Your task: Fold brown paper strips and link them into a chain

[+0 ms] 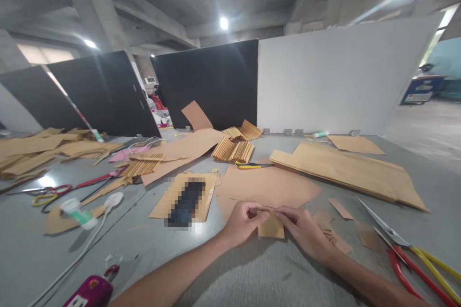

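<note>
**Both hands pinch a paper piece**

Left hand (245, 223) and right hand (306, 231) each pinch the top edge of a small folded piece of brown kraft paper (271, 227) — held near the front of the grey table (252, 273). Red-and-yellow-handled scissors (410, 254) lie to the right — a green-and-white glue bottle (77, 212) far left.

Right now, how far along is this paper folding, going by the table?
Done: several pleated paper bundles lie beyond the hands. In hand: the left hand and right hand pinch a small brown paper piece along its top edge. Left, it seems: the stack of flat brown sheets on the right looks unfolded.
</note>
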